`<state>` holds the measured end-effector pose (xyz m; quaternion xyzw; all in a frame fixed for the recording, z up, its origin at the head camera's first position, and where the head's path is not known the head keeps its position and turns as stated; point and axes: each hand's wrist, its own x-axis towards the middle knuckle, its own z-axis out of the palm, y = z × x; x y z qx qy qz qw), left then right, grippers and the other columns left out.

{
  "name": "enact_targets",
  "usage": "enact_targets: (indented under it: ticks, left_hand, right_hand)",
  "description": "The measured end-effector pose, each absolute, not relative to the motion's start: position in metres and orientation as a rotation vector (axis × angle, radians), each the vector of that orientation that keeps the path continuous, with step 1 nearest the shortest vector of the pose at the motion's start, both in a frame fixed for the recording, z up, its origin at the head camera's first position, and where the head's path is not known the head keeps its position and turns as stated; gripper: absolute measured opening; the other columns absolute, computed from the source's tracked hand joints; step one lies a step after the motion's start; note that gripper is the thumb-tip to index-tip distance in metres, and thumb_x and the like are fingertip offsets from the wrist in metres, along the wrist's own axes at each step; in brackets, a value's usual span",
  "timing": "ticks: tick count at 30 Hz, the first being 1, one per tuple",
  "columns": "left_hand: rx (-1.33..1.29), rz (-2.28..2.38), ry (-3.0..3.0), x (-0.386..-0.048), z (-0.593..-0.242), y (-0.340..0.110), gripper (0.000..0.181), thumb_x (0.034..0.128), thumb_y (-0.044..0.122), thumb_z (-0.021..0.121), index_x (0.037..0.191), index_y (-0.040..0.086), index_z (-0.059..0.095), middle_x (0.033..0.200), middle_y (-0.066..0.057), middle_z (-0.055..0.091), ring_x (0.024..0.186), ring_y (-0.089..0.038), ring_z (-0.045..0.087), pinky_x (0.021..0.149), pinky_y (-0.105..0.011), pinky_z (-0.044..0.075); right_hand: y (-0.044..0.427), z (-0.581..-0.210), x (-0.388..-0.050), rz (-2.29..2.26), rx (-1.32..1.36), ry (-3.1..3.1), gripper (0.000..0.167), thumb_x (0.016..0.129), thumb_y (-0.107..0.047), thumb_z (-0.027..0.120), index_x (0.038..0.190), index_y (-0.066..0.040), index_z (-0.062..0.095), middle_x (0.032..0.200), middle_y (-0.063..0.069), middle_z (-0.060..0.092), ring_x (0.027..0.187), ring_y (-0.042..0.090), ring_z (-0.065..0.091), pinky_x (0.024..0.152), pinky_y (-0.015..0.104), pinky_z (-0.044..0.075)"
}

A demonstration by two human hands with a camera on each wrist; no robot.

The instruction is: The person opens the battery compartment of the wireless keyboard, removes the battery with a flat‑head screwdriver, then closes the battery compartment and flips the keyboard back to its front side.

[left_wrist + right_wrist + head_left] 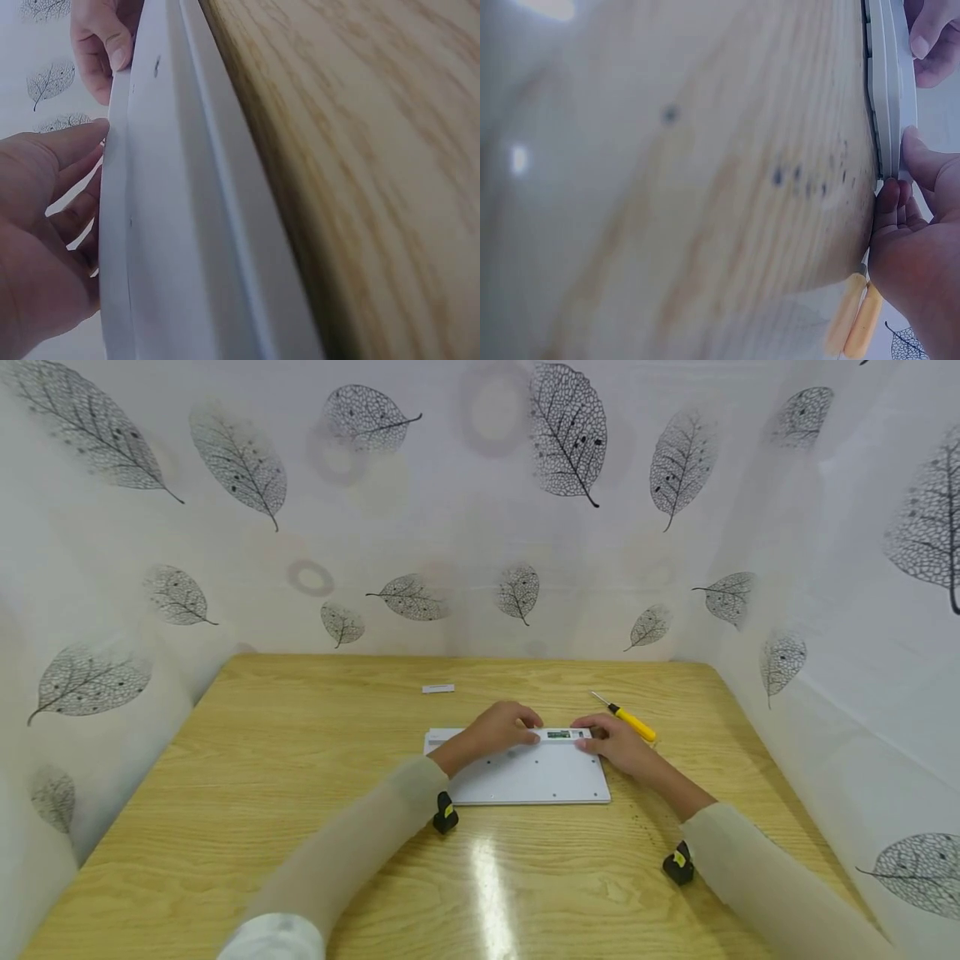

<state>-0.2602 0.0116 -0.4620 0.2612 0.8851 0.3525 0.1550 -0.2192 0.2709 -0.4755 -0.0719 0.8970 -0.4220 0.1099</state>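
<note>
A white keyboard (525,781) lies face down on the table, small screws dotted over its back. An opened slot (558,735) along its far edge shows green circuitry. My left hand (504,727) holds that far edge left of the slot, thumb on the back and fingers behind the edge. At the far right corner, my right hand (618,743) pinches the keyboard between thumb and fingers. In the right wrist view, the fingers of the right hand (922,202) curl around the end of the keyboard (889,90).
A yellow-handled screwdriver (633,723) lies just beyond the right hand, its tip pointing away to the left. Farther back on the wooden table (300,793) rests a small white cover strip (438,689). Leaf-patterned curtains (450,527) enclose the table at the back and sides.
</note>
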Motion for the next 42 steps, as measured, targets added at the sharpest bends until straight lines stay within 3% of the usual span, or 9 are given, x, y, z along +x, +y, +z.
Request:
enact_targets:
  ticks: [12,20,27,30,33,37,39,42]
  left_hand:
    - [0.728,1.048,2.522,-0.256,-0.461,0.013,0.028,0.0954,0.024,0.071,0.122,0.016,0.072,0.115,0.000,0.070,0.102,-0.012,0.061,0.091,-0.031,0.050]
    - [0.715,1.090,2.497,-0.254,-0.463,0.013,0.027,0.0956,0.025,0.071,0.122,0.019,0.072,0.114,0.002,0.069,0.101,-0.011,0.060,0.090,-0.031,0.049]
    - [0.709,1.093,2.501,-0.256,-0.463,0.012,0.025,0.0956,0.026,0.071,0.120,0.020,0.072,0.113,0.004,0.069,0.102,-0.011,0.060,0.089,-0.031,0.049]
    - [0.703,1.100,2.492,-0.256,-0.464,0.012,0.025,0.0958,0.025,0.071,0.120,0.020,0.072,0.113,0.004,0.068,0.101,-0.010,0.060,0.088,-0.031,0.049]
    - [0.700,1.107,2.480,-0.258,-0.465,0.012,0.025,0.0955,0.026,0.071,0.120,0.020,0.072,0.112,0.004,0.068,0.100,-0.010,0.059,0.087,-0.030,0.049]
    - [0.694,1.113,2.466,-0.259,-0.466,0.012,0.026,0.0953,0.026,0.072,0.120,0.020,0.072,0.112,0.004,0.068,0.100,-0.011,0.059,0.087,-0.030,0.049]
    - [0.688,1.111,2.463,-0.260,-0.466,0.011,0.026,0.0955,0.026,0.071,0.120,0.020,0.072,0.113,0.004,0.067,0.101,-0.011,0.059,0.087,-0.030,0.049]
    - [0.692,1.112,2.448,-0.261,-0.465,0.012,0.025,0.0960,0.026,0.071,0.120,0.020,0.072,0.114,0.004,0.067,0.102,-0.011,0.059,0.087,-0.030,0.049]
  right_hand:
    - [0.271,-0.476,-0.221,-1.257,-0.192,2.612,0.036,0.098,-0.025,0.068,0.131,-0.011,0.063,0.107,0.010,0.055,0.091,0.025,0.046,0.077,0.035,0.039]
    - [0.276,-0.467,-0.218,-1.208,-0.226,2.591,0.040,0.101,-0.032,0.063,0.134,-0.012,0.062,0.127,0.013,0.061,0.100,0.024,0.054,0.083,0.033,0.046]
    - [0.289,-0.453,-0.218,-1.263,-0.205,2.592,0.044,0.105,-0.036,0.055,0.136,-0.007,0.060,0.100,0.014,0.062,0.081,0.022,0.055,0.068,0.031,0.049]
    - [0.299,-0.448,-0.217,-1.277,-0.168,2.638,0.045,0.105,-0.037,0.053,0.136,-0.006,0.059,0.098,0.017,0.061,0.078,0.024,0.054,0.065,0.031,0.049]
    - [0.309,-0.442,-0.216,-1.269,-0.100,2.698,0.050,0.105,-0.043,0.051,0.138,-0.007,0.058,0.106,0.021,0.061,0.083,0.029,0.054,0.065,0.033,0.049]
    - [0.320,-0.436,-0.214,-1.197,-0.038,2.808,0.056,0.105,-0.049,0.047,0.140,-0.007,0.056,0.129,0.022,0.059,0.103,0.033,0.056,0.078,0.037,0.051]
    - [0.325,-0.437,-0.215,-1.150,-0.038,2.858,0.055,0.106,-0.046,0.046,0.140,-0.004,0.055,0.137,0.022,0.056,0.112,0.035,0.056,0.086,0.041,0.050]
    - [0.333,-0.440,-0.215,-1.084,-0.042,2.904,0.050,0.107,-0.039,0.047,0.140,-0.001,0.055,0.137,0.023,0.056,0.114,0.038,0.056,0.090,0.047,0.050]
